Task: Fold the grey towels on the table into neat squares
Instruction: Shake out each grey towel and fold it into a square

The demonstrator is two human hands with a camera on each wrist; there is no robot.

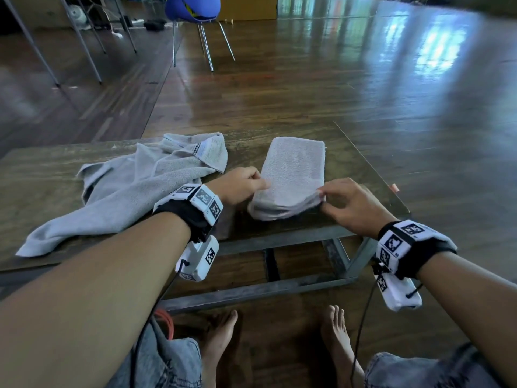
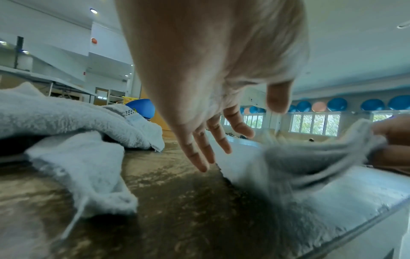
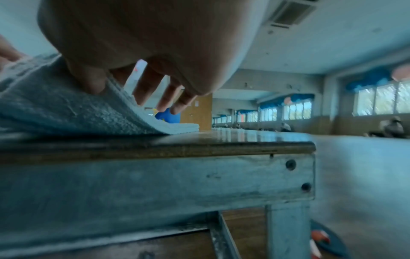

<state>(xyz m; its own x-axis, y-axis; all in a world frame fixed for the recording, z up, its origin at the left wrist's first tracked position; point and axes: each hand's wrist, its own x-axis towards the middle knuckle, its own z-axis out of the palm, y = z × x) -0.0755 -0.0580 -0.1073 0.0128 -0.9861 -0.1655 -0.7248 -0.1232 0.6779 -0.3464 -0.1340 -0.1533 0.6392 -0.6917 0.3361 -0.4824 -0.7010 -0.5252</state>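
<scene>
A grey towel folded into a long strip lies on the right part of the wooden table. Its near end is raised off the table. My right hand pinches the near right corner between thumb and forefinger, with the other fingers spread. My left hand has straight, relaxed fingers at the strip's near left edge and holds nothing. The raised towel end shows blurred in the left wrist view. A second grey towel lies crumpled on the left part of the table.
The strip's near end is close to the table's front edge, above the grey metal frame. A blue chair stands on the wooden floor behind. Bare feet and an orange cable are under the table.
</scene>
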